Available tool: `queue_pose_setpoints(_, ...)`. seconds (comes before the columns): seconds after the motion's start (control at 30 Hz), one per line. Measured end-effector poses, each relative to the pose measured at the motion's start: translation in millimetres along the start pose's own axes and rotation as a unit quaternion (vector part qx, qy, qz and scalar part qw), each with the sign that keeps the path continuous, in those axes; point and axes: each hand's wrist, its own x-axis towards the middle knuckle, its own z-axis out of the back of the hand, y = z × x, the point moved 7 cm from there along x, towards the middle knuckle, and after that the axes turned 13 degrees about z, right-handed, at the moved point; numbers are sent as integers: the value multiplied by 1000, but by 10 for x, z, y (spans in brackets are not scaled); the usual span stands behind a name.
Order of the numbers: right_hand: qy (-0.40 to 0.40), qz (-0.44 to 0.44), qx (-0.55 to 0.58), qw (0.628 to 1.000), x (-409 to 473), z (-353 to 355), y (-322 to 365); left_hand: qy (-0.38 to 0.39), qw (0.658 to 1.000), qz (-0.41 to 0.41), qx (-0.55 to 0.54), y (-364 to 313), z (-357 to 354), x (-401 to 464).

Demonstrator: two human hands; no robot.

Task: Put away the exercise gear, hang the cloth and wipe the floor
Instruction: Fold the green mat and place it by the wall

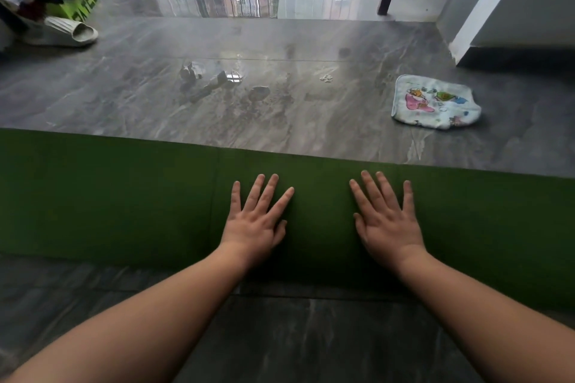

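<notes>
Both hands, left hand [255,221] and right hand [385,221], press flat with spread fingers on green mat [124,196], long axis left-right; cloth [435,102] far-right, nearer right hand.

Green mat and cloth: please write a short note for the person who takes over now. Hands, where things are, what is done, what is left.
Left hand and right hand: both flat, fingers spread, pressing on the green mat, holding nothing.
The mat lies across the floor as a thick roll; its ends are out of view.
Printed cloth lies crumpled on the floor, far right.
Wet patch ahead, not wiped.
Left: put the mat away, hang the cloth, wipe the floor.
</notes>
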Motion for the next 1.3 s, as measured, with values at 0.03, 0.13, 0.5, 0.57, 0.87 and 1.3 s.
queue_pose_setpoints(0.03,7,-3,3,1000,-35,-98,23,9,1000,3,3,-22,-77,17)
queue_pose_setpoints(0.13,22,-25,20,999,-137,-336,58,40,999,32,-7,-76,-302,88)
queue_pose_setpoints(0.5,125,-65,88,986,-223,-1029,85,140,986,86,-39,-209,-912,30)
queue_pose_setpoints(0.57,144,-65,97,983,-185,-1102,86,145,984,93,-37,-198,-988,16)
queue_pose_setpoints(0.87,184,-94,132,969,-151,-1376,79,145,986,71,-35,-190,-1202,95)
queue_pose_setpoints(1.3,224,-83,151,959,-120,-1222,89,201,975,83,-54,-203,-1158,124)
